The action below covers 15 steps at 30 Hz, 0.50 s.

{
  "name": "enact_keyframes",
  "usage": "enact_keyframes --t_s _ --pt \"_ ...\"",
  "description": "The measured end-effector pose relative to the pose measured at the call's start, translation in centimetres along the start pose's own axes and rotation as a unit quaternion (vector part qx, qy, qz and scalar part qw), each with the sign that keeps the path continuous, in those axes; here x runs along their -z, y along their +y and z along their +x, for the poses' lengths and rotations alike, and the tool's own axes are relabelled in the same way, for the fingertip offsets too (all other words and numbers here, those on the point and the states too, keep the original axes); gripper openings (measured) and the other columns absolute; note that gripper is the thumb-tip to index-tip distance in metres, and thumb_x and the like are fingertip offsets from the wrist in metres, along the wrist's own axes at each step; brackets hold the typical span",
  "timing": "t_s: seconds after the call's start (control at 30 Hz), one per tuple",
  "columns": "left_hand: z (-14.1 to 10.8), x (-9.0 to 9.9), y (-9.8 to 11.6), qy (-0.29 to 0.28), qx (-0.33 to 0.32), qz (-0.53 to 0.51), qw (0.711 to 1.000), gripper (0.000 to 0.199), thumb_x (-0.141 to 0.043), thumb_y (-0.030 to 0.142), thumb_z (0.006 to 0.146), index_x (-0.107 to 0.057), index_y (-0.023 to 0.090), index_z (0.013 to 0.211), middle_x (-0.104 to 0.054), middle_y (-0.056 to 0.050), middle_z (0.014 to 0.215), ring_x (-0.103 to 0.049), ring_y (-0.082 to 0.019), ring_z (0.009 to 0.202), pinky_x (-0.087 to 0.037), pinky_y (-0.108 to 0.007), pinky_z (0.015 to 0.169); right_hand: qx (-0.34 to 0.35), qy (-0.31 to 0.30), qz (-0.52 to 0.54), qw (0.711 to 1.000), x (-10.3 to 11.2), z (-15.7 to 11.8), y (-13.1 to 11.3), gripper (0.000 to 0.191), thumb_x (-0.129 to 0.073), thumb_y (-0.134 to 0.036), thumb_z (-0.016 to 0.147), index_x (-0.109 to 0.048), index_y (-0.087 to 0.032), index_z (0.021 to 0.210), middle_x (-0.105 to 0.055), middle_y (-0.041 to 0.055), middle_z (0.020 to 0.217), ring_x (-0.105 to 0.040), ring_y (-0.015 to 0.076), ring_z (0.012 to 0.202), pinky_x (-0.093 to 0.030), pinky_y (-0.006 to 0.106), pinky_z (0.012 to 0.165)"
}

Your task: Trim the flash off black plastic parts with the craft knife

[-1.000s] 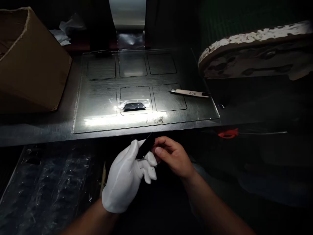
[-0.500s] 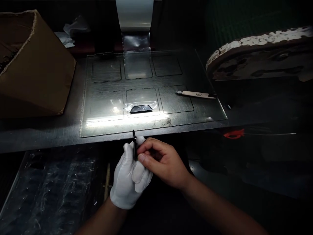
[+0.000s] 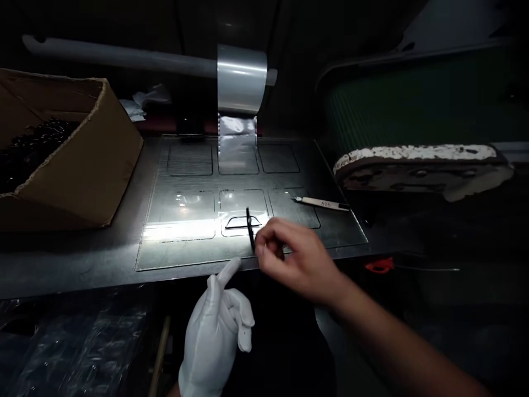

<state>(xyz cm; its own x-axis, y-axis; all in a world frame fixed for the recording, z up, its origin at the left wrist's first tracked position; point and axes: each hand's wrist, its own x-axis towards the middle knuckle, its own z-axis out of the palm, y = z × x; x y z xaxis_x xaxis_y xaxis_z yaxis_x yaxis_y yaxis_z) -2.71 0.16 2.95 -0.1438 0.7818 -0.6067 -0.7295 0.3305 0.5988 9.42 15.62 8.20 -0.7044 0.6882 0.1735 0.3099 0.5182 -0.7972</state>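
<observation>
nearest us, our gloved left hand is hanging empty, forefinger raised. our bare right hand is pinching a thin black piece edge-up over the worktop's clear plate; we are wanting it lowered squarely beside the bagged piece.

**Colours on the dim bench**

The left hand wears a plain white glove; the right hand is bare and pinches a thin black part. The cardboard box is brown, its contents black. The film roll is shiny silver-grey. The scribe is cream with dark lettering. The plate is grey, marked with dark rectangular outlines. A red-orange object lies beyond.
</observation>
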Motion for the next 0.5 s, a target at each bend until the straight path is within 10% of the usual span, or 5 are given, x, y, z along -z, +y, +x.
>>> enact_keyframes --t_s 0.17,0.3,0.5 --pt "0.0 -0.1 1.1 0.031 -0.028 0.019 0.999 0.057 -0.049 0.064 0.098 -0.073 0.020 0.125 -0.064 -0.003 0.055 -0.050 -0.015 0.040 -0.043 -0.029 0.047 0.130 -0.150 -0.416 0.887 3.6 8.3 2.1 0.009 -0.058 -0.019 0.093 -0.065 -0.018 0.089 -0.065 0.0031 0.086 -0.057 0.0161 0.074 -0.025 0.028 0.057" --pt "0.4 0.3 1.3 0.032 -0.036 0.004 0.999 0.052 -0.046 0.061 0.101 -0.078 0.024 0.117 -0.065 -0.004 0.059 -0.051 -0.015 0.042 -0.039 -0.028 0.045 0.184 -0.260 -0.484 0.815 3.6 11.6 2.8 0.002 -0.065 -0.018 0.089 -0.066 -0.017 0.091 -0.065 0.0036 0.084 -0.059 0.0177 0.076 -0.017 0.028 0.054" --pt "0.8 0.4 2.2 0.006 -0.043 0.018 0.999 0.051 -0.046 0.064 0.099 -0.082 0.030 0.110 -0.064 -0.005 0.058 -0.050 -0.016 0.042 -0.039 -0.030 0.046 0.179 -0.305 -0.488 0.798 2.5 13.3 3.3 0.007 -0.068 -0.019 0.085 -0.069 -0.017 0.091 -0.069 0.0046 0.082 -0.062 0.0186 0.071 -0.020 0.027 0.052"
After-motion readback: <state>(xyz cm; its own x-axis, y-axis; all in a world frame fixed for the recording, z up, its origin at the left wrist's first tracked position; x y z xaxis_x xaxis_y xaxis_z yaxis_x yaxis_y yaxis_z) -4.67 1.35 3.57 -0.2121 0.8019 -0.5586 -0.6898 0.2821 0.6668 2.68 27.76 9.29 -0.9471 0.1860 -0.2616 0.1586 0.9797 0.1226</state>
